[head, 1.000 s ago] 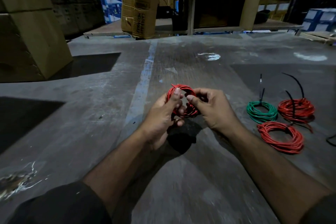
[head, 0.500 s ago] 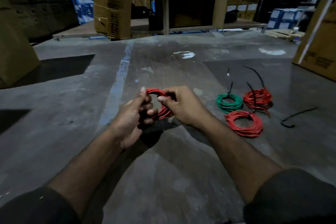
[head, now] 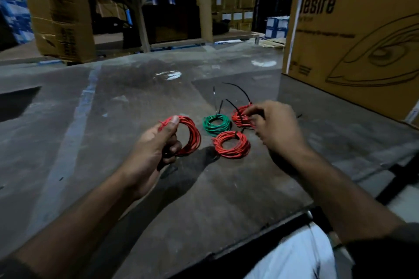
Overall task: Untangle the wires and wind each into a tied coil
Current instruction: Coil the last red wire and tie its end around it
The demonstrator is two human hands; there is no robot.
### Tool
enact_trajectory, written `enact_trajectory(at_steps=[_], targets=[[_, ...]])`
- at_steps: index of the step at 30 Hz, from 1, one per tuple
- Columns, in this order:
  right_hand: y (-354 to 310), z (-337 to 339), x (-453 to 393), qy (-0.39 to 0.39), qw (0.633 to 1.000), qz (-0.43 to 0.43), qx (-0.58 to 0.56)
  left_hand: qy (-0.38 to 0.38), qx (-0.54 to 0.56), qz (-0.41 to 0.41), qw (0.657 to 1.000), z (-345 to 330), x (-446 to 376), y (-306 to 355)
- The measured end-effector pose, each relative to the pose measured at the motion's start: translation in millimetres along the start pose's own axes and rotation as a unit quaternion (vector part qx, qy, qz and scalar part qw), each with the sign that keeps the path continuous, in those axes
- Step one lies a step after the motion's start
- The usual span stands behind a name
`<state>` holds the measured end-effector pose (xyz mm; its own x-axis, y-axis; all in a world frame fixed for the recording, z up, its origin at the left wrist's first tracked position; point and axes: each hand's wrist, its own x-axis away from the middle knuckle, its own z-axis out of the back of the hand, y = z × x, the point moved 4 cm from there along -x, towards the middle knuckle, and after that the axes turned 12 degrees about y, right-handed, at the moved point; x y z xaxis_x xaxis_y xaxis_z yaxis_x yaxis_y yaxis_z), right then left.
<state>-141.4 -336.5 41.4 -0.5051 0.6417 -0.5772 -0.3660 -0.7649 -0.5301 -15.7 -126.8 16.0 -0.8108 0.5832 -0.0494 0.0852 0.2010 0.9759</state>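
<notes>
— Three tied coils on the worktop (head: 136, 199)?
— Yes, well inside its edges. My left hand (head: 156, 147) grips a fourth red coil (head: 191, 135); right hand (head: 275, 130), fingers loosely curled, holds nothing.

A warehouse or stockroom is shown. Large printed cardboard cartons (head: 353, 29) are stacked around a worn grey desk (head: 127, 102), smaller boxes (head: 235, 0) are piled on shelving at the back, and blue-and-white packages (head: 275, 27) are stored beside a low pallet platform (head: 235, 36).
</notes>
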Motion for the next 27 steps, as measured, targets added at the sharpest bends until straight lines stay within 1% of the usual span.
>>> enact_trajectory(at_steps=[2,4,7,10,13,15,17,21,24,27], targets=[[43.2,2.5,-7.7,-0.009,0.994,-0.045,0.095,-0.004,0.013,0.002,1.000,-15.4,-8.4,-5.0],[73.3,0.8,-9.4,-0.020,0.987,-0.070,0.142,-0.002,0.042,0.023,0.999,-25.2,-17.5,-13.3],[84.5,-8.1,-10.0,-0.055,0.986,-0.028,0.154,-0.005,0.066,0.052,0.996,-29.6,-25.5,-25.7],[79.7,-13.5,-13.8,-0.075,0.984,0.024,0.158,-0.007,0.097,0.047,0.994,-22.4,-27.3,-29.0],[74.1,-14.1,-13.5,-0.076,0.983,0.049,0.161,-0.013,0.098,0.040,0.994,-12.6,-27.3,-31.3],[67.3,-13.5,-9.8,-0.070,0.979,0.076,0.178,-0.008,0.106,0.053,0.993,-7.2,-25.8,-33.3],[52.9,-9.9,-5.1,-0.038,0.979,0.095,0.175,-0.002,0.114,0.053,0.992,-3.6,-24.5,-32.6],[-2.8,-1.8,1.9,0.069,0.980,0.146,0.113,0.030,0.127,0.054,0.990,3.2,-27.6,-24.9],[-50.9,2.0,2.2,0.106,0.983,0.145,-0.046,0.071,0.120,0.047,0.989,16.0,-33.1,-17.8],[-97.1,0.3,0.0,0.092,0.961,0.130,-0.225,0.120,0.102,0.044,0.987,35.0,-38.7,-12.0]])
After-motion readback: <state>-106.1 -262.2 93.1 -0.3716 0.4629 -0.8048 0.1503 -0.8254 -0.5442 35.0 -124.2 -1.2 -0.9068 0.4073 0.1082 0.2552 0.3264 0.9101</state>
